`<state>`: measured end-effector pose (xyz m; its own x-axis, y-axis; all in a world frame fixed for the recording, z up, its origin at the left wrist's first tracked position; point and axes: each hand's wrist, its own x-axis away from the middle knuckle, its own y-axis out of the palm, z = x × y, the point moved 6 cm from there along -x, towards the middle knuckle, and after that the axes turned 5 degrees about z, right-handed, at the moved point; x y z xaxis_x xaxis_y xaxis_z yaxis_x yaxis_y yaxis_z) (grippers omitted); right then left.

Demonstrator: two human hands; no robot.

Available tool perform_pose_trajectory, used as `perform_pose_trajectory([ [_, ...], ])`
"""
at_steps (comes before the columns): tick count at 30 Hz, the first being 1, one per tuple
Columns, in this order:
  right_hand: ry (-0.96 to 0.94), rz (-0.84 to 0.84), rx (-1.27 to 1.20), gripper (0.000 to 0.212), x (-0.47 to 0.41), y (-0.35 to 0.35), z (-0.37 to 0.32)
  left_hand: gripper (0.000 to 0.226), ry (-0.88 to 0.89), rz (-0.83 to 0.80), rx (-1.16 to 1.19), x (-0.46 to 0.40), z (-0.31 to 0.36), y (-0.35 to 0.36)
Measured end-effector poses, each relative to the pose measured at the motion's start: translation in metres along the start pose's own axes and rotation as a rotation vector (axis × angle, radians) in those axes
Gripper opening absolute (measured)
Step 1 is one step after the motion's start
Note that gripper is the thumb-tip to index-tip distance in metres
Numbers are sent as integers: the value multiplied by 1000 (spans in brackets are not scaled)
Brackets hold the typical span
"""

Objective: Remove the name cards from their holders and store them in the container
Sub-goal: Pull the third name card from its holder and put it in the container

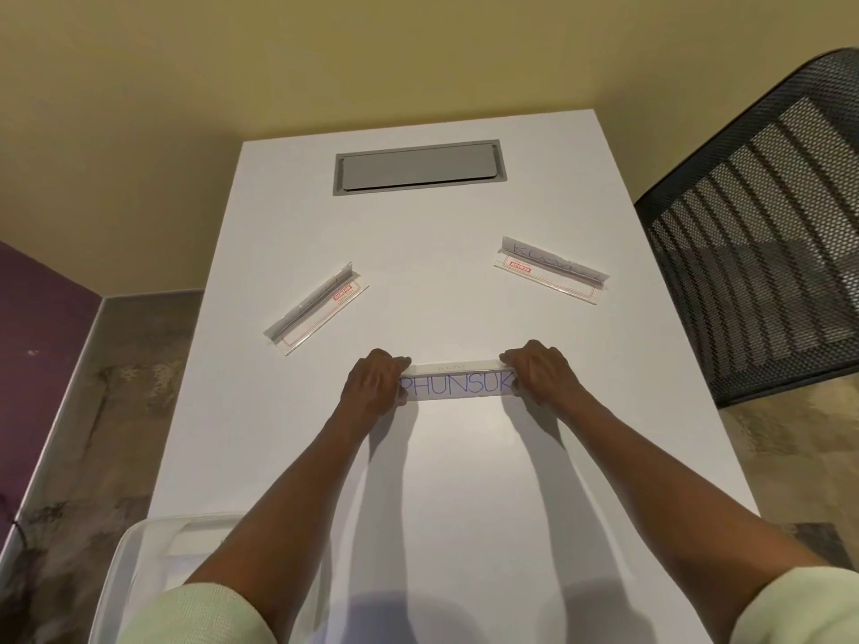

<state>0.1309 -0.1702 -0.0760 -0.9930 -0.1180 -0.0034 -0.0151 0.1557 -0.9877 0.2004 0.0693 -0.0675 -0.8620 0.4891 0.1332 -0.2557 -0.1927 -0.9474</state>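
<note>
Centre holder (458, 381), clear plastic, is gripped at both ends on the white table (465, 504). The card (458, 387) inside it, lettered "PHUNSUK" in blue, faces the camera. The left hand (372, 385) is curled round the left end, fingers over the top edge and close together; the first letter is partly covered. The right hand (541, 374) is curled round the right end likewise, with the thumb at the near face. Whether the card itself is pinched or only the holder cannot be told.

Two more holders lie further back: the left holder (316, 309), angled, and the right holder (551, 269), with faint writing visible on its card. Both are well apart from the hands.

The translucent container (139, 560) sits at the near left table corner, partly hidden under the left forearm. A grey hatch (417, 167) is set into the far table end. A black mesh chair (762, 234) stands to the right.
</note>
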Motion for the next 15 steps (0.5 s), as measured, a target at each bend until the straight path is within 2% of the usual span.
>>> perform_pose_trajectory([
  [5, 27, -27, -13, 52, -4, 7, 4, 63, 112, -25, -112, -5, -2, 13],
  [11, 59, -54, -37, 42, -3, 7, 5, 41, 163, 60, -182, -7, 6, 9],
  [15, 71, -66, 15, 37, -5, 5, 2, 37, 180, 107, -197, -7, 8, 7],
])
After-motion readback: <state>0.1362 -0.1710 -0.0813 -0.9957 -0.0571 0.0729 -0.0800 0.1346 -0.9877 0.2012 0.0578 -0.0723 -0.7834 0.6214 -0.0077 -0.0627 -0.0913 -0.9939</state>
